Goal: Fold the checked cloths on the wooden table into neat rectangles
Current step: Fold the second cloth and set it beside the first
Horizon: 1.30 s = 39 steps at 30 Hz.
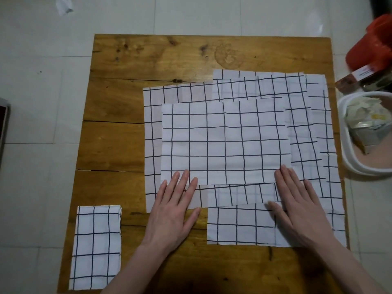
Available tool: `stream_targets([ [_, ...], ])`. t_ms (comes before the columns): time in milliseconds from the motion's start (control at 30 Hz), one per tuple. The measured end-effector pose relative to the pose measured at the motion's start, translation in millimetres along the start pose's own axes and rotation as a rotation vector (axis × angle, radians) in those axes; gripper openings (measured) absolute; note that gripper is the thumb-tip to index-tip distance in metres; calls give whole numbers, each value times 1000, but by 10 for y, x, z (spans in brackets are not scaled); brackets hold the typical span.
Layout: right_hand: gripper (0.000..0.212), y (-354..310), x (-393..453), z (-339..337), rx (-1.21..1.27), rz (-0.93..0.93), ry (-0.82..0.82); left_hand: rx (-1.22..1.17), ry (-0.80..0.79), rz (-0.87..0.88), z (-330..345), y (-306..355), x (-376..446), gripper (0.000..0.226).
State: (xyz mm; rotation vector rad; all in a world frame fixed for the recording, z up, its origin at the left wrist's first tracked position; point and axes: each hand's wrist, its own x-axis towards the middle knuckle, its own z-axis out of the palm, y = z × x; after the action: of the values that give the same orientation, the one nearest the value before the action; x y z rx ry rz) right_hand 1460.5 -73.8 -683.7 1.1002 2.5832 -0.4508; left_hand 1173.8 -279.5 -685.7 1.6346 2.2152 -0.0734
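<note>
Pressing flat, left hand and right hand, fingers straight, sit on the near edge of the top checked cloth atop the spread pile on the worktop; lifting carelessly could drag lower cloths askew, spoiling alignment

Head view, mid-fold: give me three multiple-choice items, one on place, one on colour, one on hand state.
1. Where does the folded cloth lie on the wooden table?
A. near left corner
B. far right corner
C. centre

2. What colour are the grid lines on the top cloth?
A. red
B. dark
C. green

3. How are the left hand and right hand placed?
A. fists
B. flat, fingers straight
C. lifted off

Answers: A, it sits alone at the near left; B, dark lines on white; B, both palms rest flat on the cloths.
</note>
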Motion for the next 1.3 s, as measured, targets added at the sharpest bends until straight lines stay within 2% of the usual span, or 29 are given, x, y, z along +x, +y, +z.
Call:
stream_targets([
  [133,74,-32,25,-46,15,3,30,0,29,-38,17,50,17,69],
  [300,68,-91,69,-83,-15,40,141,26,43,-65,8,122,43,69],
  [567,44,-281,205,-205,230,144,339,37,69,118,31,633,345,72],
  [667,40,-317,262,-255,301,209,433,44,63,133,56,752,471,73],
  [833,57,-360,367,-429,522,530,325,68,55,113,105,794,522,75],
  [1000,55,-378,470,-522,622,630,241,71,62,101,130,811,523,76],
  [1100,49,-395,507,-550,764,700,221,58,74,82,125,849,525,76],
  [1233,28,-413,521,-552,1120,742,276,63,74,82,113,885,508,75],
  [1300,21,-439,504,-561,1133,714,303,62,81,86,113,895,498,75],
])
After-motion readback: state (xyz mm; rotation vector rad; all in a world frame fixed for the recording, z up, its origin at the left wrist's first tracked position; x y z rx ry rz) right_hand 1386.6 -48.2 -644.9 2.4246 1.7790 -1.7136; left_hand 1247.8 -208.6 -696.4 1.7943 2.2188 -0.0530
